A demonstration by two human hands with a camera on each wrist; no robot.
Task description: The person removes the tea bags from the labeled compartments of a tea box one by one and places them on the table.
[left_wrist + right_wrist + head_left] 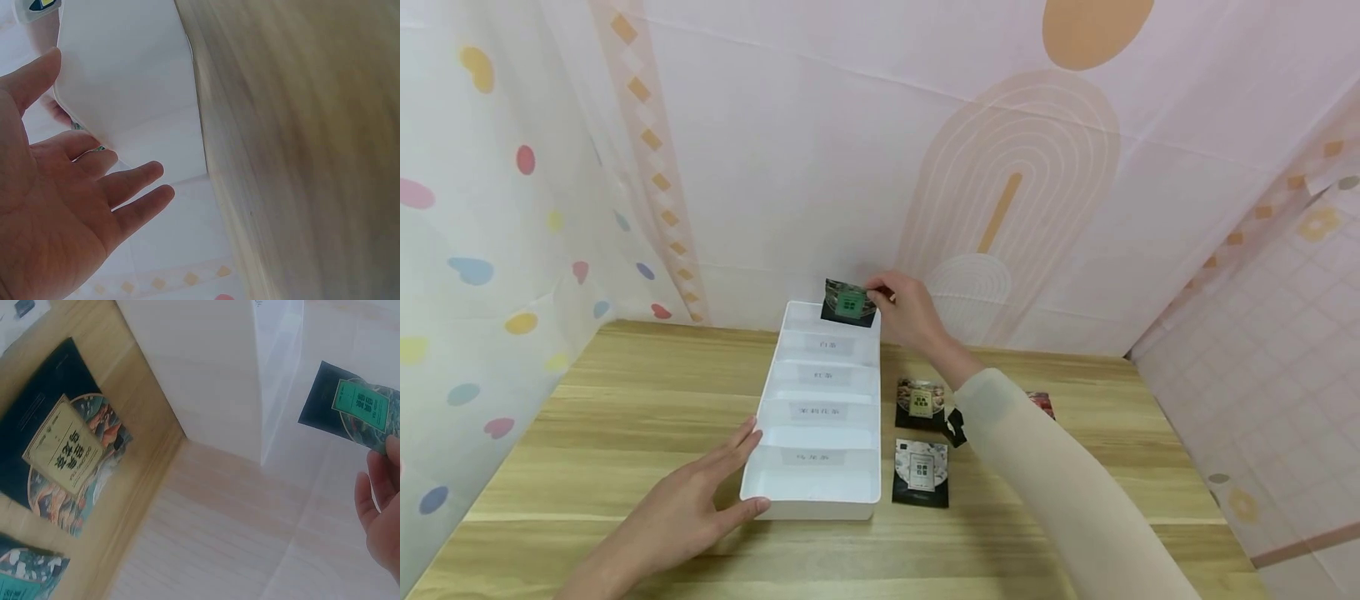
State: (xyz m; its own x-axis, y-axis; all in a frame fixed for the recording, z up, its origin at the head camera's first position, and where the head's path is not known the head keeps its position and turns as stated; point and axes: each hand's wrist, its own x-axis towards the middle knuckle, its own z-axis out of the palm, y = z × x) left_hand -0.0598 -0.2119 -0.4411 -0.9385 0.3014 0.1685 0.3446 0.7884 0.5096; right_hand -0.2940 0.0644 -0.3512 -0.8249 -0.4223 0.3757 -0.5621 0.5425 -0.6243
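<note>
My right hand (910,312) pinches the right edge of a dark tea sachet with a green label (848,304). The sachet (350,409) is held over the far end compartment of a long white divided box (816,510). At the box's near left corner rests my left hand (688,500), thumb by the front wall and fingers along the left side. In the left wrist view its fingers (140,181) are spread against the white box wall (131,75). Small printed labels mark the box's dividers, and its nearer compartments hold nothing visible.
Right of the box lie a yellow-labelled sachet (920,404) and a white-patterned sachet (921,475). My right sleeve (1060,475) partly covers a red sachet (1042,403) and a dark one (955,425). A patterned cloth (790,167) hangs behind the wooden table (647,417).
</note>
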